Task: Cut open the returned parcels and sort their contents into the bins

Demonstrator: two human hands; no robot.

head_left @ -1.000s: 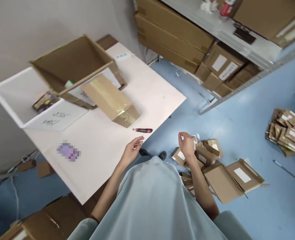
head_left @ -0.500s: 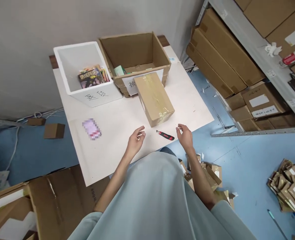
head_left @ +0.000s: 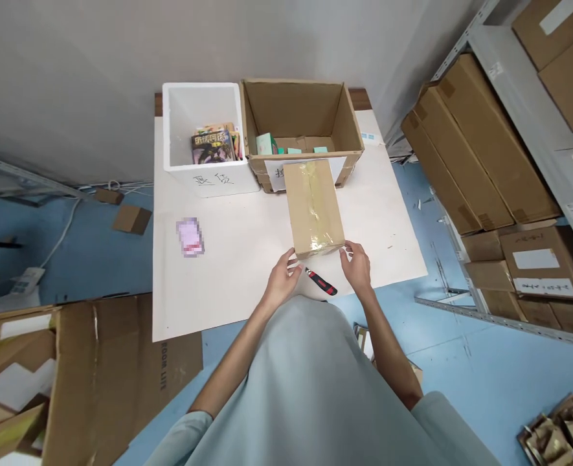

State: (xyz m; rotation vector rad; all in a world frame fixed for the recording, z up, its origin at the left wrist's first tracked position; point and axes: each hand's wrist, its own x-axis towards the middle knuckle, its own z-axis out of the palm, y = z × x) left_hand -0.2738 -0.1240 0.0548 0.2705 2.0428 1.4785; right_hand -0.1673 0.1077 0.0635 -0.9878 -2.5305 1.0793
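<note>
A taped cardboard box (head_left: 313, 207) lies on the white-topped table (head_left: 228, 259), with its far end against the front of a larger open carton. My left hand (head_left: 282, 278) is at its near left corner, fingers apart and fingertips at the cardboard. At the near right corner is my right hand (head_left: 357, 264), fingers curved and thumb apart; its fingertips seem to touch the box. Neither hand is closed round it. Between the hands lies a black and red utility knife (head_left: 322, 282), blade end toward the box, touched by neither hand.
A white foam box (head_left: 208, 178) with comics stands back left, beside the open carton (head_left: 298, 97) holding small green-and-white boxes. A blurred pinkish item (head_left: 190, 237) lies on the left of the table. Metal shelving (head_left: 524, 65) with cartons stands right; large cartons (head_left: 111, 362) sit lower left.
My view has turned, shifting the scene. Both hands have come closer to the near corners of the taped box. The knife still lies in front of the box.
</note>
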